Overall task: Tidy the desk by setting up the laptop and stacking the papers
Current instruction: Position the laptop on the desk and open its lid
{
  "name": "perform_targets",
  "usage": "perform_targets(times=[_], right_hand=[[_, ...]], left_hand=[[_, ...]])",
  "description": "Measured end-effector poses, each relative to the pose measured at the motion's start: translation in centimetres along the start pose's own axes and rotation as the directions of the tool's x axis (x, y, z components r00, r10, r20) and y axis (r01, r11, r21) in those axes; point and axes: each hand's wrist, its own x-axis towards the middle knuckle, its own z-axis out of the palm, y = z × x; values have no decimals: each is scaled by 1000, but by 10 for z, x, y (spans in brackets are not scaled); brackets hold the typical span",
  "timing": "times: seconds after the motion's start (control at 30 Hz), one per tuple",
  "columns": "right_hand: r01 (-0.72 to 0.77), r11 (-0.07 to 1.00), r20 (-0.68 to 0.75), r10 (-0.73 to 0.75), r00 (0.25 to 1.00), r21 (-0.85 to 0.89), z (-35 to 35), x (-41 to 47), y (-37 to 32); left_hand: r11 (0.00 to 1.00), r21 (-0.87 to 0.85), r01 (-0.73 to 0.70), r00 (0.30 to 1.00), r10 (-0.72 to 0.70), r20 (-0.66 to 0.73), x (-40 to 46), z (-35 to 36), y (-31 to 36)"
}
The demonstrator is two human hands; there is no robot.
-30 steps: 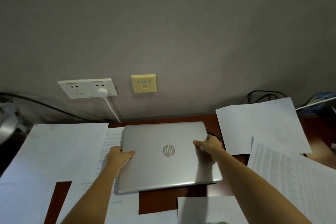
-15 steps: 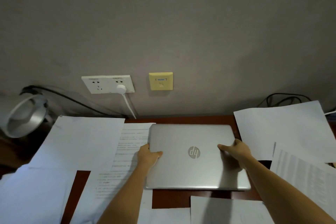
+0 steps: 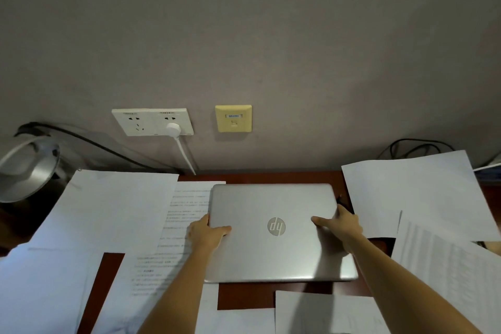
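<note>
A closed silver laptop (image 3: 271, 203) lies flat on the dark wooden desk (image 3: 244, 298), its logo upside down to me. My left hand (image 3: 206, 233) grips its left edge, thumb on the lid. My right hand (image 3: 341, 225) grips its right edge the same way. Loose white papers lie all around: a blank sheet (image 3: 108, 209) at left, a printed sheet (image 3: 173, 238) partly under the laptop's left side, a blank sheet (image 3: 412, 192) at right, a printed sheet (image 3: 455, 274) at near right, and another sheet (image 3: 320, 312) in front.
The grey wall stands right behind the desk, with a white socket plate (image 3: 151, 121) holding a white plug and cable (image 3: 184, 154), and a yellow network socket (image 3: 233, 118). A metal lamp head (image 3: 27, 168) sits at far left. Black cables (image 3: 414, 146) loop at back right.
The laptop now sits squarer to the desk edge than a second ago, when it was skewed. Both hands kept hold of its sides. My view has shifted, showing more of the left side.
</note>
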Motion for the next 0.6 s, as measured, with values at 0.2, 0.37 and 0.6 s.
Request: perform_targets(times=[0.2, 0.37, 0.6], right_hand=[[24, 999, -7, -24, 1000, 43, 1, 0, 3], [51, 995, -14, -50, 999, 83, 0, -2, 6], [113, 987, -7, -113, 994, 114, -3, -5, 15]], left_hand=[[999, -36, -37, 999, 38, 27, -3, -2, -6], [997, -71, -40, 998, 43, 36, -4, -3, -7], [992, -96, -80, 995, 85, 47, -3, -6, -14]])
